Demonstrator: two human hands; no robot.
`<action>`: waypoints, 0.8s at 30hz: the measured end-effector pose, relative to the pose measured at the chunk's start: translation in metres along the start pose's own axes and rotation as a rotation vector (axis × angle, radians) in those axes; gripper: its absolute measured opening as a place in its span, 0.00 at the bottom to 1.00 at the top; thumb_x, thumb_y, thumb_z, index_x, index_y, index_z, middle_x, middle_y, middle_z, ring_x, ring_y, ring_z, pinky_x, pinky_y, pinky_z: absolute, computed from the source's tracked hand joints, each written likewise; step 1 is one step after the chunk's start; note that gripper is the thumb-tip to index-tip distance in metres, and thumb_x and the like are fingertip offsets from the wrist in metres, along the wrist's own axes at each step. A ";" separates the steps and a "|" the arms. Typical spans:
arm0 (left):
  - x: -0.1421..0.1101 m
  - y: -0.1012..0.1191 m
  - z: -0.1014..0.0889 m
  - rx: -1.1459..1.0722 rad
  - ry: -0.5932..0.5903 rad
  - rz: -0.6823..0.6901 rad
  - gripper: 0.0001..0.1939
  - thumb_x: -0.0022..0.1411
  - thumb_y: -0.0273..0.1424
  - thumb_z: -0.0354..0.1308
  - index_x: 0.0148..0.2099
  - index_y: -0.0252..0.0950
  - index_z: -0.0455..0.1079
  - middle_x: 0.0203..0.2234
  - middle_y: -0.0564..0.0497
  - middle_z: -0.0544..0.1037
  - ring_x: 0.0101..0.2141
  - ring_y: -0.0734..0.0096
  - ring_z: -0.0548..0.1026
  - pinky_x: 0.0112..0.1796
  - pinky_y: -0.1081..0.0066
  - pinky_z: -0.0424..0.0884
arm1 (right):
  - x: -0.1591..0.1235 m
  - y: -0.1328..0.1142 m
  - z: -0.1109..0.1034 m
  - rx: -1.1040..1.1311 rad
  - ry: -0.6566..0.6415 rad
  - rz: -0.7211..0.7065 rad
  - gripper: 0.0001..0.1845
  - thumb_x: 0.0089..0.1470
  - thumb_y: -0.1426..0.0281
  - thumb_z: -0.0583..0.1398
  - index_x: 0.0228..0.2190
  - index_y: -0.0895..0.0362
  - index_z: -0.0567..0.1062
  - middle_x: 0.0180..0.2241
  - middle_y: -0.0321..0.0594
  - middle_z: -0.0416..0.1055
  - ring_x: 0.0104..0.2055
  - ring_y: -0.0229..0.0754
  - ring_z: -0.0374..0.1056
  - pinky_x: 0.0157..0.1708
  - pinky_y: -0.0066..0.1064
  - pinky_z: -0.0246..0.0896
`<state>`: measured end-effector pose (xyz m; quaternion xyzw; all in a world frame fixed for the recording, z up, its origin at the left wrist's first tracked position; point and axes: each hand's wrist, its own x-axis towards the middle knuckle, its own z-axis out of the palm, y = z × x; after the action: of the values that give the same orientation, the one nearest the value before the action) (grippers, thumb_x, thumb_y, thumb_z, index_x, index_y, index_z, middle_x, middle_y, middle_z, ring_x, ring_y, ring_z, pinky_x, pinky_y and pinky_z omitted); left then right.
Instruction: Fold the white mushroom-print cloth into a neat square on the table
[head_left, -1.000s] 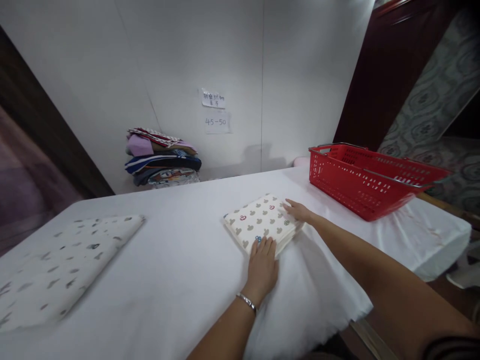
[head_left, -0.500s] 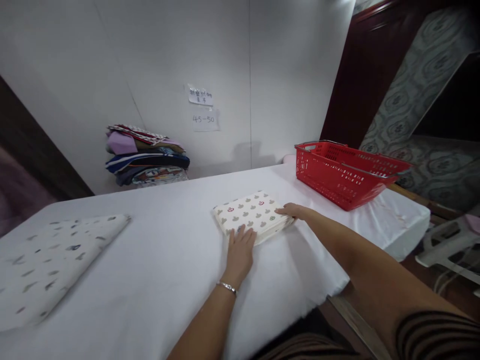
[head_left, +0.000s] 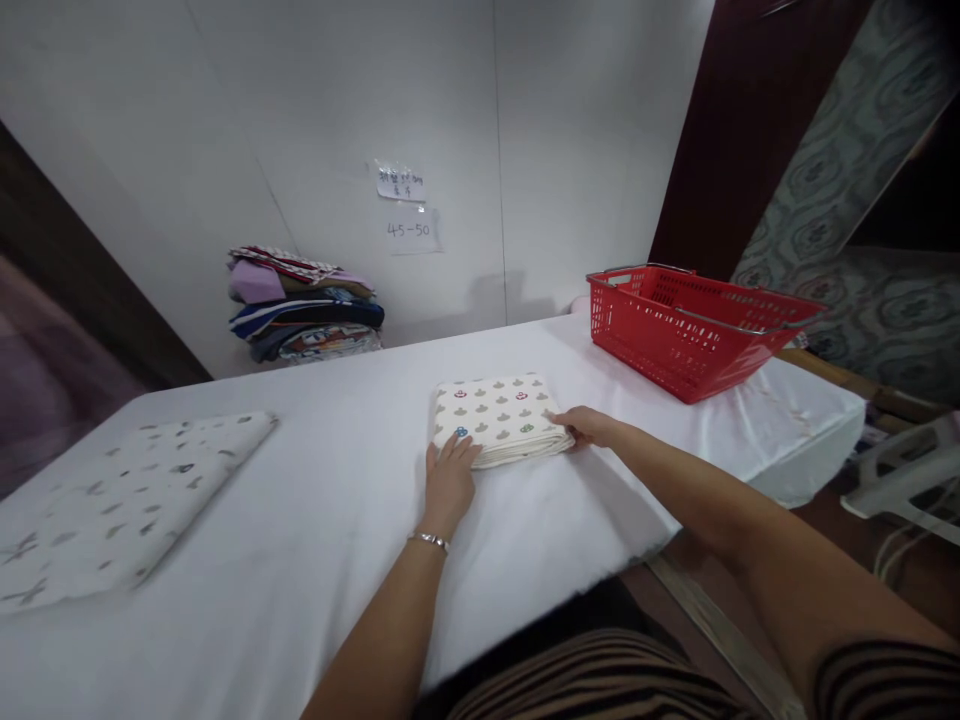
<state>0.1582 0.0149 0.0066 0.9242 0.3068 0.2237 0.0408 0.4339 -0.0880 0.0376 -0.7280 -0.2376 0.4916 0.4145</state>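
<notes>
A cream folded cloth (head_left: 495, 408) printed with small grey-green, red and blue motifs lies on the white-covered table. Its layered folds show along the front edge. My left hand (head_left: 451, 482), with a silver bracelet at the wrist, rests at the near left corner, fingers stretched and touching the cloth. At the near right corner my right hand (head_left: 589, 425) grips the cloth, thumb on top and the other fingers at the side or beneath, partly hidden.
Another printed white cloth (head_left: 150, 500) lies spread at the left. A red plastic basket (head_left: 675, 345) stands at the back right. Several folded fabrics form a stack (head_left: 307, 310) by the wall, below paper signs (head_left: 412, 230). A white stool (head_left: 904, 470) is beyond the table's right end.
The folded cloth has been turned so its front edge lies straighter toward me. My left hand has shifted left to its corner; my right hand keeps its grip. The camera view has shifted slightly.
</notes>
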 end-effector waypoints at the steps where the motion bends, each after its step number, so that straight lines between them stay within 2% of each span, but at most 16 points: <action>1: 0.000 0.000 0.000 -0.005 0.000 -0.001 0.29 0.54 0.16 0.43 0.52 0.44 0.68 0.53 0.51 0.69 0.58 0.62 0.59 0.58 0.47 0.44 | -0.001 0.003 0.001 0.004 0.020 -0.025 0.25 0.41 0.54 0.67 0.33 0.61 0.71 0.23 0.41 0.72 0.23 0.39 0.69 0.22 0.30 0.70; 5: -0.001 0.001 -0.003 -0.012 -0.025 -0.011 0.29 0.53 0.16 0.43 0.53 0.43 0.67 0.54 0.51 0.68 0.59 0.63 0.58 0.59 0.49 0.45 | -0.005 0.011 0.002 -0.123 0.155 -0.098 0.34 0.45 0.53 0.64 0.47 0.60 0.66 0.26 0.40 0.73 0.25 0.40 0.69 0.23 0.31 0.70; 7: -0.002 0.002 -0.005 -0.025 -0.039 -0.012 0.28 0.54 0.17 0.44 0.54 0.41 0.66 0.55 0.51 0.67 0.59 0.63 0.57 0.59 0.51 0.47 | -0.008 0.011 0.001 -0.298 0.261 -0.168 0.34 0.49 0.53 0.61 0.51 0.60 0.64 0.32 0.44 0.74 0.31 0.43 0.71 0.30 0.34 0.70; 9: -0.002 0.003 -0.005 -0.052 -0.051 -0.015 0.27 0.54 0.18 0.44 0.55 0.40 0.65 0.56 0.51 0.66 0.60 0.63 0.56 0.59 0.52 0.48 | -0.012 0.010 0.001 -0.478 0.392 -0.344 0.30 0.53 0.54 0.56 0.52 0.58 0.65 0.42 0.48 0.72 0.40 0.46 0.70 0.40 0.37 0.67; 11: -0.003 0.004 -0.005 -0.079 -0.051 -0.034 0.27 0.54 0.20 0.45 0.56 0.40 0.63 0.56 0.50 0.66 0.60 0.62 0.56 0.59 0.52 0.48 | -0.019 0.011 0.005 -0.618 0.477 -0.604 0.26 0.57 0.56 0.52 0.53 0.57 0.65 0.52 0.47 0.66 0.51 0.47 0.64 0.50 0.39 0.60; 13: -0.003 0.004 -0.005 -0.095 -0.045 -0.053 0.27 0.54 0.21 0.46 0.56 0.38 0.63 0.56 0.49 0.66 0.60 0.62 0.56 0.59 0.53 0.48 | -0.026 0.016 0.011 -0.756 0.427 -0.846 0.27 0.59 0.57 0.50 0.56 0.55 0.62 0.58 0.45 0.58 0.60 0.46 0.54 0.57 0.40 0.50; 15: -0.003 0.005 -0.005 -0.100 -0.044 -0.062 0.26 0.54 0.21 0.46 0.56 0.38 0.63 0.56 0.49 0.66 0.60 0.62 0.56 0.59 0.53 0.48 | -0.031 0.025 0.016 -0.926 0.288 -0.961 0.28 0.58 0.58 0.51 0.58 0.54 0.59 0.61 0.44 0.54 0.63 0.45 0.46 0.60 0.43 0.41; 18: -0.003 0.003 -0.005 -0.117 -0.062 -0.055 0.26 0.53 0.19 0.45 0.54 0.38 0.65 0.56 0.51 0.66 0.60 0.65 0.56 0.59 0.55 0.48 | -0.032 0.043 0.021 -1.085 0.171 -0.945 0.30 0.58 0.61 0.52 0.60 0.51 0.55 0.62 0.43 0.52 0.65 0.46 0.42 0.60 0.47 0.38; 22: -0.004 -0.003 -0.006 -0.202 -0.064 -0.063 0.26 0.52 0.19 0.47 0.53 0.39 0.66 0.55 0.52 0.67 0.59 0.67 0.57 0.60 0.56 0.48 | -0.025 0.057 0.019 -1.082 0.183 -0.947 0.30 0.59 0.63 0.51 0.61 0.51 0.52 0.62 0.43 0.50 0.65 0.44 0.41 0.60 0.47 0.39; 24: -0.005 -0.007 -0.007 -0.273 -0.042 -0.095 0.24 0.53 0.20 0.47 0.51 0.39 0.67 0.54 0.53 0.69 0.58 0.69 0.59 0.59 0.59 0.53 | -0.023 0.059 0.018 -1.068 0.173 -0.962 0.30 0.59 0.62 0.51 0.61 0.51 0.52 0.62 0.43 0.50 0.65 0.45 0.41 0.60 0.47 0.38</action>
<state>0.1472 0.0173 0.0091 0.8991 0.3159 0.2416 0.1830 0.4048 -0.1314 -0.0030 -0.6824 -0.7057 0.0124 0.1900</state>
